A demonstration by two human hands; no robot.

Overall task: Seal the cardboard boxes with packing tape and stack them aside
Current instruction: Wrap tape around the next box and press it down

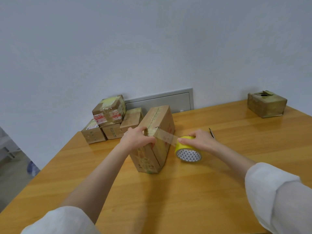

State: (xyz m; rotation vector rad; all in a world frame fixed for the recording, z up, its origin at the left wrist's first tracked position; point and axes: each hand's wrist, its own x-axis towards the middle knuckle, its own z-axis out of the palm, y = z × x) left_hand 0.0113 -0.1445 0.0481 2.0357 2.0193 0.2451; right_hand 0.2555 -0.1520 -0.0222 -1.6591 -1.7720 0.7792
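Observation:
A long cardboard box lies in the middle of the wooden table. My left hand grips the top edge of this box, its fingers curled over the near end. My right hand holds a yellow roll of packing tape just to the right of the box. A clear strip of tape stretches from the roll to the box top under my left hand.
Several sealed small boxes are stacked at the table's far left corner. One more taped box sits at the far right. A thin dark tool, partly hidden, lies behind my right hand. The wall runs along the far edge.

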